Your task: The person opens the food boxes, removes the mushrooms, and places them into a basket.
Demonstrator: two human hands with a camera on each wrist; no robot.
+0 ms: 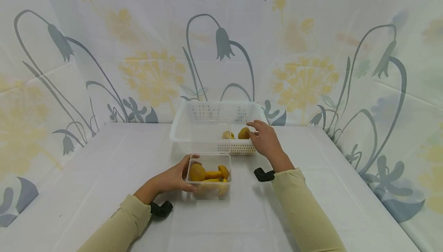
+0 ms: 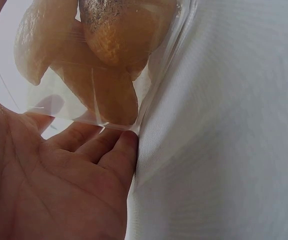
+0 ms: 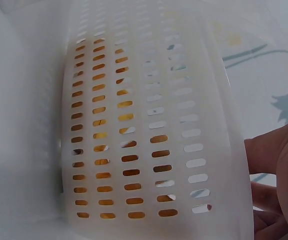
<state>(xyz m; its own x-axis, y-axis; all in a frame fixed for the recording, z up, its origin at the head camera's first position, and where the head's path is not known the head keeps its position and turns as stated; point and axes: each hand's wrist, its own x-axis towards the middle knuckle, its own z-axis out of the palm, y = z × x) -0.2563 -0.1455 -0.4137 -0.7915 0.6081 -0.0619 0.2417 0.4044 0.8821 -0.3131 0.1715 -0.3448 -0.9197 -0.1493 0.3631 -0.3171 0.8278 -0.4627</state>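
A small clear plastic box stands on the table, and my left hand grips its left side with thumb and fingers spread round it. Yellow-brown mushrooms lie inside; in the left wrist view, mushrooms show through the clear wall above my fingers. Behind stands a white plastic basket with slotted walls. My right hand reaches over its right front rim, fingers loosely bent beside a brown mushroom. In the right wrist view the basket wall partly hides those fingers.
A paler mushroom lies in the basket, left of the brown one. More yellow-brown shows through the wall slots. White cloth covers the table; a flower-patterned curtain hangs behind and at both sides. Black wrist mounts stick out from both sleeves.
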